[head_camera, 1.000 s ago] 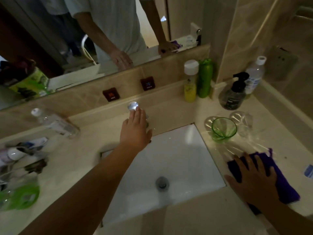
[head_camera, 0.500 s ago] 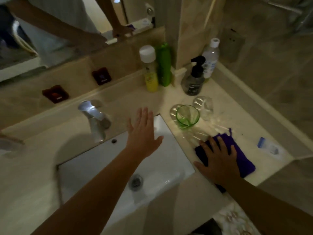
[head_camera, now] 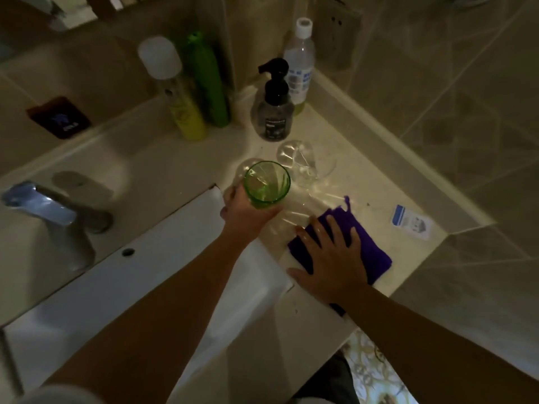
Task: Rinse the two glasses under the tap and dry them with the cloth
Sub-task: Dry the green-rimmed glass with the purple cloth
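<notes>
Dim light. My left hand (head_camera: pixel 248 212) grips the green glass (head_camera: pixel 267 183), upright at the counter (head_camera: pixel 364 176) edge right of the sink (head_camera: pixel 163 258). Clear glass (head_camera: pixel 306 164) just beyond it. My right hand (head_camera: pixel 329 258) lies flat, fingers spread, on the purple cloth (head_camera: pixel 370 249). Tap (head_camera: pixel 55 217) far left.

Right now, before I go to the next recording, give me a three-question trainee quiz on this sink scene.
1. True or false: the left hand grips the green glass.
2. What lies under the right hand? A) purple cloth B) pump bottle C) tap
3. Fill in: the clear glass stands on the ______, untouched.

Key: 1 true; 2 A; 3 counter.
</notes>
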